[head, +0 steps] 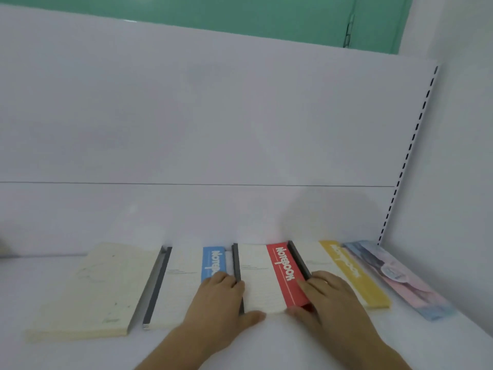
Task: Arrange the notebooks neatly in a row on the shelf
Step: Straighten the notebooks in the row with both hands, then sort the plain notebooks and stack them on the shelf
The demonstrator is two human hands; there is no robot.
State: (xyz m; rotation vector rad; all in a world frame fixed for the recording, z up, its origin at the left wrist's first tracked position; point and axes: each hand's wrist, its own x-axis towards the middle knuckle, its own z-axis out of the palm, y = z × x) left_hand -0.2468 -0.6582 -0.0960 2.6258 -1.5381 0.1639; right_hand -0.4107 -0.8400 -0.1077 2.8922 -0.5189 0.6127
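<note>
Head view: two hands square up a red-banded notebook in a row of flat notebooks on a white shelf.

Largest first, the white metal shelf (240, 351) fills the lower frame, smooth and probably slippery. Across the lower middle lie the cream notebook (93, 289), blue-banded notebook (181, 284), yellow-banded notebook (346, 271) and pastel notebook (394, 276). Between blue and yellow sits the white notebook with a red band (266, 279), seemingly light, stiff-covered and easy to slide; its long edges offer the best hold. The left hand (221, 300) and right hand (328, 297) bracket it, fingers nearly straight along its sides, thumbs at its near edge.
</note>
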